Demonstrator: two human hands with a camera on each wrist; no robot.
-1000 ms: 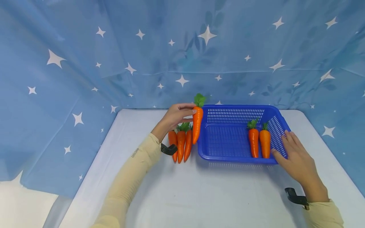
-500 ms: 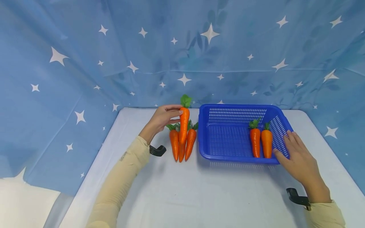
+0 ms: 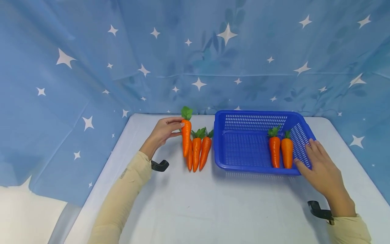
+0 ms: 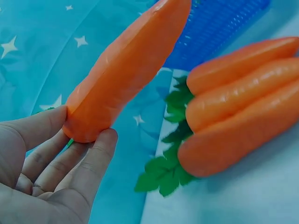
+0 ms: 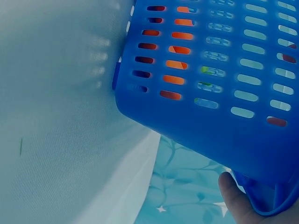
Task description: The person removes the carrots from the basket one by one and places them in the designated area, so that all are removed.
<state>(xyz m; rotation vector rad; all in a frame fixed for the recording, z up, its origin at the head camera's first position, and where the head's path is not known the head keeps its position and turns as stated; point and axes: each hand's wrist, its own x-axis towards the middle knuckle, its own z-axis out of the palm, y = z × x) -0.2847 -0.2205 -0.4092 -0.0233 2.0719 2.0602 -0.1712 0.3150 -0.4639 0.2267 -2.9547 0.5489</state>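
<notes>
With thumb and fingertips, my left hand (image 3: 164,132) pinches an orange carrot (image 3: 186,135) near its leafy top. The carrot hangs tip down and partly overlaps the leftmost of three carrots (image 3: 196,154) lying side by side on the table; in the left wrist view its body (image 4: 126,70) fills the upper middle. My right hand (image 3: 324,173) touches the right side of a blue perforated basket (image 3: 259,170), fingers fairly straight at the rim and thumb spread toward the near corner. Only one digit (image 5: 236,198) of it shows in the right wrist view, beside the basket's handle.
Inside the basket, at its right end, lie a red-orange carrot (image 3: 275,152) and a lighter orange carrot (image 3: 287,154). A white cloth (image 3: 231,210) covers the table. Behind and around it hangs a blue curtain (image 3: 170,51) with white stars.
The left hand has carried its carrot leftward, away from the basket's left edge and across the three carrots, which now show more fully. My right hand has kept its place at the basket.
</notes>
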